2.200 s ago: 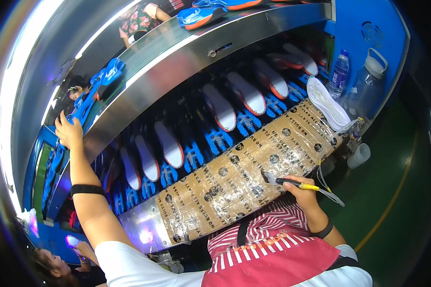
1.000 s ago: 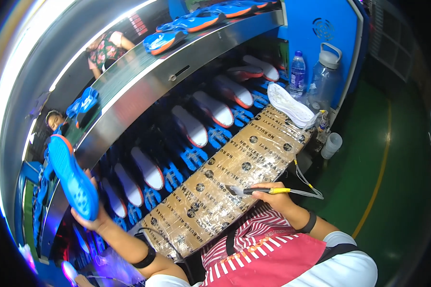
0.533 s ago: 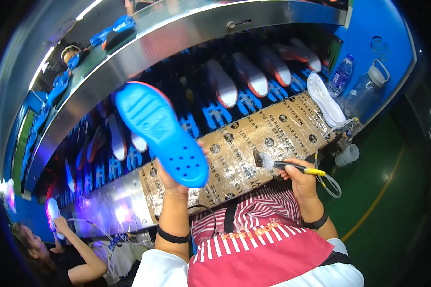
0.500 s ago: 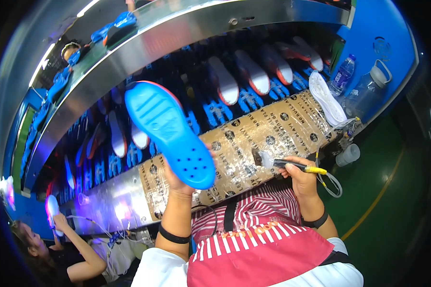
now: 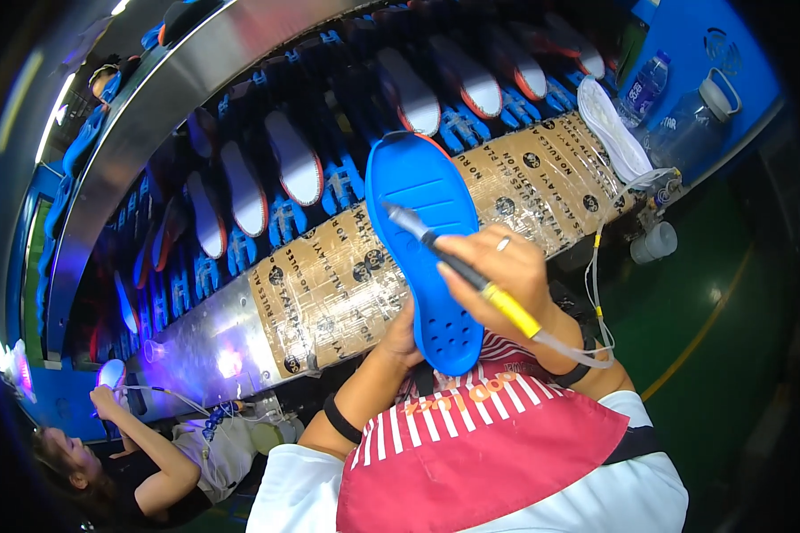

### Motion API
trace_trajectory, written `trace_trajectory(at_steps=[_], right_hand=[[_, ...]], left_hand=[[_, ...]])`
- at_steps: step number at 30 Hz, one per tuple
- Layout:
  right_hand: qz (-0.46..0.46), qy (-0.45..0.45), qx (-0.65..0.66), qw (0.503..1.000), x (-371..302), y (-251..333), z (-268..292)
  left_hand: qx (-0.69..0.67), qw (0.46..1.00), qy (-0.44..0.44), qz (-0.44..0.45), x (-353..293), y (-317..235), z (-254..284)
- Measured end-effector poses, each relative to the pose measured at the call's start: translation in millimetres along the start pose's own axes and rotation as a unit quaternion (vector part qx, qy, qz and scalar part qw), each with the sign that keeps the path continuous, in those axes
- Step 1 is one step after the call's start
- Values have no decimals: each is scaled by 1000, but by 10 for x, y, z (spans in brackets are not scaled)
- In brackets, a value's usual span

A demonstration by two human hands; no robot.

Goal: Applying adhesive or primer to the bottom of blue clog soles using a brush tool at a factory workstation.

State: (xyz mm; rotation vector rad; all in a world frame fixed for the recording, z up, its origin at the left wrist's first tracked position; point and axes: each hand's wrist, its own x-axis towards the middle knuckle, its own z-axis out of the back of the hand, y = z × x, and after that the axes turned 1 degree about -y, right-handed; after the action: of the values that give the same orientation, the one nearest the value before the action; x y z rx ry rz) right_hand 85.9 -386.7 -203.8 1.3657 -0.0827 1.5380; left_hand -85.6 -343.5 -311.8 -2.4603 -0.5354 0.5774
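Observation:
A blue shoe sole (image 5: 428,289) with ridges at its wide end and several small holes at its narrow end is tilted up in front of me. My left hand (image 5: 404,336) grips it from the left and beneath; some of the fingers are hidden behind it. Closed round the dark handle of a brush (image 5: 460,266) is my right hand (image 5: 508,271), which wears a ring. The pale bristles lie at the ridged part of the sole, near its left edge. A yellow fitting and thin hose trail from the handle's end.
Past the cardboard-covered ledge (image 5: 329,284), several white-bottomed soles (image 5: 480,93) sit on blue holders. A white sole (image 5: 612,129), a small bottle (image 5: 646,84) and a large jug (image 5: 698,115) stand at the right. A co-worker (image 5: 142,453) holds a piece at the lower left.
The sole has moved right and now stands nearer upright in my left hand. My right hand has brought the brush from above the ledge up to the sole. The view has shifted slightly.

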Motion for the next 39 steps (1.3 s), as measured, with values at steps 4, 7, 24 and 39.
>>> trace_trajectory(at_steps=[4, 7, 24, 39], right_hand=[[40, 102, 103, 989, -114, 51, -23], [-5, 61, 156, 986, -117, 60, 42], [-30, 128, 219, 967, -452, 112, -190], [-39, 196, 211, 957, -373, -66, -104]], left_hand=[[-41, 997, -64, 6, 20, -47, 85], [-31, 998, 12, -56, 17, -112, 132], [-235, 962, 107, -88, 245, -296, 244], [92, 991, 92, -29, 123, -1009, 270]])
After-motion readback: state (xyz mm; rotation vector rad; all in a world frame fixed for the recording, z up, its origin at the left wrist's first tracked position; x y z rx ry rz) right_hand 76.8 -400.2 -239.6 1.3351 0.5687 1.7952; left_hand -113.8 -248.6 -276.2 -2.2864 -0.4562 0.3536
